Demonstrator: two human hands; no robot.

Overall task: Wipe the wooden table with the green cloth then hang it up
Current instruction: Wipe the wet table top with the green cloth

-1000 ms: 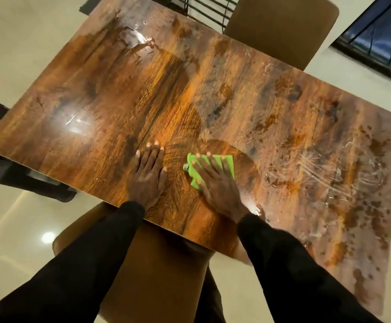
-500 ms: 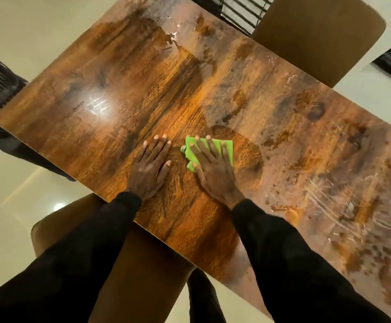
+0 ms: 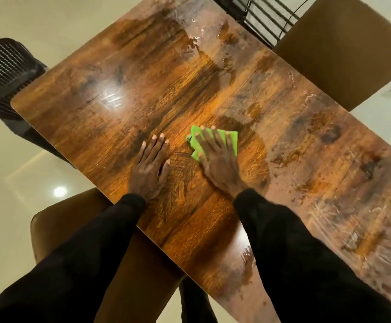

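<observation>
Near the middle of the glossy brown wooden table [image 3: 92,127], your right hand [image 3: 219,166] presses flat, fingers spread, on the folded bright green cloth [image 3: 233,139]. At its nine o'clock, just beside, your left hand [image 3: 150,170] rests flat on bare wood, fingers straight.

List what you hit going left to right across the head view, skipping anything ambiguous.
black mesh chair → left hand, flat on the table → green cloth, pressed under the right hand → tan chair back
</observation>
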